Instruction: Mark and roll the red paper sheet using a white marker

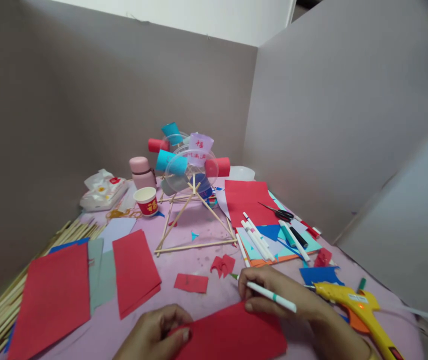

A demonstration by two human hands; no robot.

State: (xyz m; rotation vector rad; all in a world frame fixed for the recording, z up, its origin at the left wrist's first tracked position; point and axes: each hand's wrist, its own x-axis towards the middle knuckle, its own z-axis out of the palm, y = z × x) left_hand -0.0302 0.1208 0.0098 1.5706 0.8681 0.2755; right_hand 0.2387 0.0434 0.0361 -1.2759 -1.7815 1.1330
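Observation:
My right hand (274, 287) grips a white marker (272, 296) with a green tip, which points up and left, off the paper. Under that hand lies a sheet of red paper (231, 334) at the table's near edge. The left side of this sheet is pinched between the thumb and fingers of my left hand (157, 330). Just beyond are a small red paper strip (191, 283) and a torn red scrap (223, 266). Farther back stands a wheel model of wooden sticks (194, 246), with coloured paper cups (176, 163) around clear discs.
At right lie a yellow glue gun (360, 305), scissors (279, 212), several white markers (257, 240) and paper sheets (249, 200). Red sheets (56, 295) and wooden sticks (3, 300) are at left. A paper cup (147, 202) and pink flask (142, 172) stand behind. Grey partitions (142, 85) enclose the table.

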